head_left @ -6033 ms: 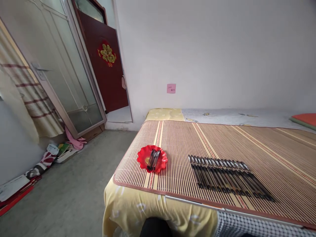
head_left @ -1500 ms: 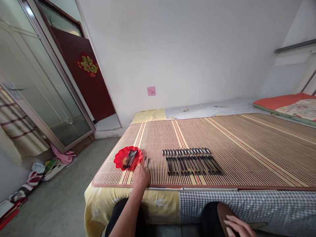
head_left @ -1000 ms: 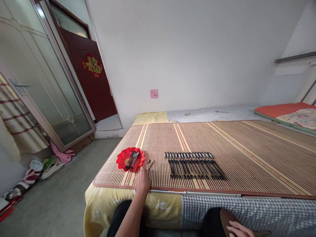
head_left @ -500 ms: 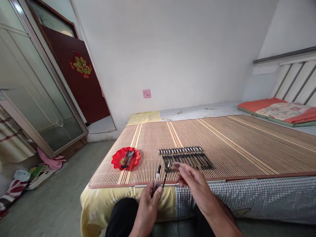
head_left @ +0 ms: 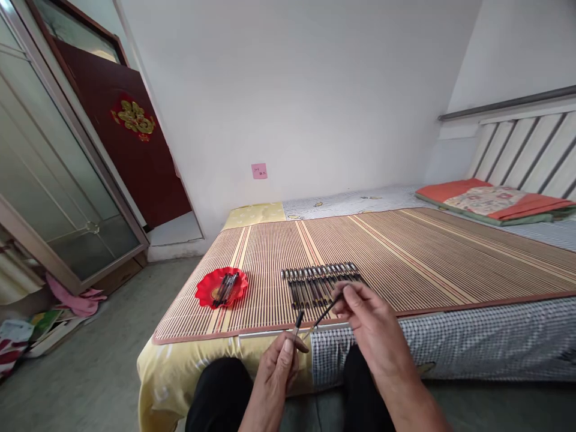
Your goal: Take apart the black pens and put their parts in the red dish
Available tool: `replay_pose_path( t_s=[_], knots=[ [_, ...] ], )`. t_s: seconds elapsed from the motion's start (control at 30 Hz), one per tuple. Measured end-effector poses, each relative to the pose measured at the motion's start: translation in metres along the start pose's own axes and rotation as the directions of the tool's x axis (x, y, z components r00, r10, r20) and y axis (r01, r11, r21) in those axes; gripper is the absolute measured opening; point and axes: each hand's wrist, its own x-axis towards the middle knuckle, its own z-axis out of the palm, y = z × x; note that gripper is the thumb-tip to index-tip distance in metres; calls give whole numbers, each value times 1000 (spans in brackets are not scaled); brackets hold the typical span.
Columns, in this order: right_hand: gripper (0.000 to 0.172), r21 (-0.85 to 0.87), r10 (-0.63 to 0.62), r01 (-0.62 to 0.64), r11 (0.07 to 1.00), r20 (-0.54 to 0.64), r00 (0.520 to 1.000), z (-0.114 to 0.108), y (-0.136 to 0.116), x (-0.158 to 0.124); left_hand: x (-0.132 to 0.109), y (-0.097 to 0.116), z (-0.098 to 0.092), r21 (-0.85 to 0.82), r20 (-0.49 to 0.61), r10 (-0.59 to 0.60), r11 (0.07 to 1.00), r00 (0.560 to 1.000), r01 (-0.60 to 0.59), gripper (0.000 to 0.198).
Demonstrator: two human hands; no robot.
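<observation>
My left hand (head_left: 279, 365) is closed round a clear pen barrel (head_left: 297, 324) that points up from its fingers, just in front of the bed's near edge. My right hand (head_left: 369, 318) pinches a thin dark pen refill (head_left: 327, 310), whose lower end slants down toward the barrel. Beyond my hands a row of several black pens (head_left: 318, 283) lies side by side on the striped bamboo mat (head_left: 405, 252). A red flower-shaped dish (head_left: 221, 287) with a few pens in it sits on the mat at the left.
The bed has a yellow sheet (head_left: 171, 372) at its near left corner and a checked sheet (head_left: 450, 342) along the front. Folded orange bedding (head_left: 490, 201) lies at the far right by a slatted headboard. A dark red door (head_left: 121, 132), a glass door and floor clutter (head_left: 40, 318) stand at left.
My left hand took pen parts from beside the red dish and carried them to my lap. My right hand rose from my knee and has pulled the refill away from the barrel.
</observation>
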Motion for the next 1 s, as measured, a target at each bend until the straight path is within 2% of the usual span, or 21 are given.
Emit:
replay_pose_path(
  t_s=[0.1, 0.23, 0.5, 0.63, 0.8, 1.0],
  knots=[
    [29, 83, -87, 94, 992, -92, 992, -6, -15, 3, -4, 3, -1, 26, 61, -1, 1000, 998, 0, 54],
    [26, 92, -141, 155, 984, -139, 980, -9, -23, 1, -8, 7, 2, 46, 34, -18, 999, 999, 17, 54],
    [24, 33, -125, 128, 991, -84, 989, -16, -27, -1, -10, 10, 2, 117, -6, -15, 993, 1000, 16, 54],
    [23, 0, -119, 119, 993, -42, 992, -17, -34, 1, -9, 8, -2, 219, -15, 69, 974, 998, -64, 46],
    [28, -68, -135, 136, 988, 25, 991, -9, -48, 9, -6, 9, -7, 267, 28, 139, 953, 990, -141, 37],
    [28, -63, -137, 140, 988, 57, 989, 2, -52, 15, -4, 16, -9, 262, 4, 206, 944, 979, -200, 34]
  ],
)
